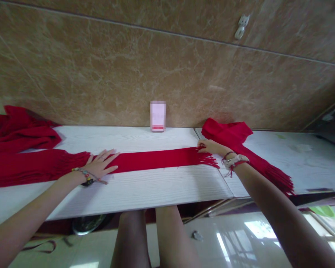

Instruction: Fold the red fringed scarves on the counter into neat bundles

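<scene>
A long red fringed scarf (156, 159) lies flat in a narrow strip along the white table. My left hand (101, 163) rests on its left part with fingers spread and palm down. At the strip's right end, the fingers of my right hand (206, 146) are pinched on the edge by the fringe. Left of my left hand lies a stack of red fringed cloth (30, 167), its fringe partly under or beside that hand. Another red scarf (229, 136), loosely bunched with its fringe over the front edge, passes behind my right wrist.
A crumpled red cloth (22, 130) lies at the far left by the brown marbled wall (114, 74). A blurred pink-white box or card (158, 115) stands against the wall. The white table (145, 193) has a seam near my right hand. A round metal basin (88, 225) shows below.
</scene>
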Action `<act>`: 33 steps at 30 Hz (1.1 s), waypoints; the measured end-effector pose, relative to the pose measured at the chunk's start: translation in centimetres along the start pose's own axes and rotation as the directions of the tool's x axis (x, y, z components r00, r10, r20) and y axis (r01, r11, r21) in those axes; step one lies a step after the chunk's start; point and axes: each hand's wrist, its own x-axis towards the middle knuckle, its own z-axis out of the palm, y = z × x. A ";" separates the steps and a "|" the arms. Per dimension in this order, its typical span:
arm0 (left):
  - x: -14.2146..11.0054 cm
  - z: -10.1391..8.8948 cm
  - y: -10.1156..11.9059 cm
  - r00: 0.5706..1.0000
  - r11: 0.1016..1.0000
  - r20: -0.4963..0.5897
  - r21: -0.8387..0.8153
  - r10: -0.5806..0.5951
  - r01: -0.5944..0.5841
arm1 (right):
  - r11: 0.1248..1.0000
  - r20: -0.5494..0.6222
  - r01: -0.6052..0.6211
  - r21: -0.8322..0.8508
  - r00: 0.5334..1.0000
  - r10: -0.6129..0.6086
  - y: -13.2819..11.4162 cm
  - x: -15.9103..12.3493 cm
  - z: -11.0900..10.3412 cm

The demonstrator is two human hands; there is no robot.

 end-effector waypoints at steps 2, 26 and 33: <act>-0.7 -0.7 -0.1 0.996 0.999 0.072 -0.002 -0.046 0.047 | 0.998 -0.027 -0.024 -0.054 0.999 0.022 1.0 -0.5 0.3; -7.7 -3.9 -2.8 0.979 0.950 0.002 0.243 0.204 -0.198 | 0.770 -0.268 0.634 -0.067 0.732 -0.626 -23.3 5.3 3.9; -8.0 -3.8 -2.7 0.981 0.961 -0.091 0.233 0.173 -0.148 | 0.817 -0.340 0.555 0.155 0.807 -0.483 -23.5 5.3 4.0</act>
